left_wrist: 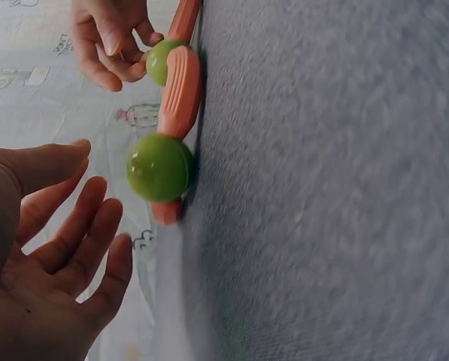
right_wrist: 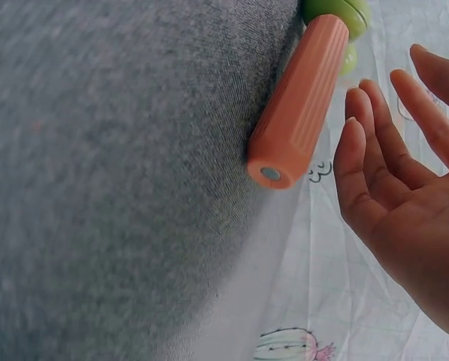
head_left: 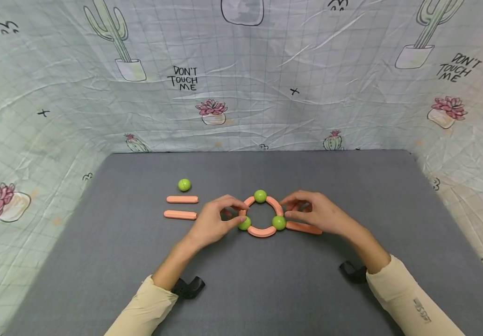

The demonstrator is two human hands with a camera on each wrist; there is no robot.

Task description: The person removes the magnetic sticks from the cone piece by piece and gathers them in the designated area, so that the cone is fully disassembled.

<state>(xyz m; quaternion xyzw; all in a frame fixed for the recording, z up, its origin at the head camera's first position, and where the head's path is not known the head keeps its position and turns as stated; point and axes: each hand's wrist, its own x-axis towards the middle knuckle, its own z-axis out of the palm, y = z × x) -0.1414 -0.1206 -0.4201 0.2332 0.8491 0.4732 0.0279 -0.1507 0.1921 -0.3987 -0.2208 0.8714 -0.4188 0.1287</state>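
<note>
A ring of three green balls joined by three curved orange rods [head_left: 261,232] lies on the grey table. From its right ball [head_left: 279,222] a straight orange rod [head_left: 303,227] extends outward; the right wrist view shows a metal dot in its end. My left hand [head_left: 214,219], fingers loosely bent, hovers by the left ball [head_left: 245,223]; a gap shows between them in the left wrist view. Beside the right ball and above the straight rod, my right hand [head_left: 319,212] has relaxed fingers and holds nothing. At the ring's far side is the top ball [head_left: 260,196].
Left of the ring lie two straight orange rods, an upper rod [head_left: 182,199] and a lower rod [head_left: 180,215], with a loose green ball [head_left: 184,185] behind them. A printed cloth [head_left: 258,116] hangs along the table's back and sides. Black straps [head_left: 190,288] sit at both wrists.
</note>
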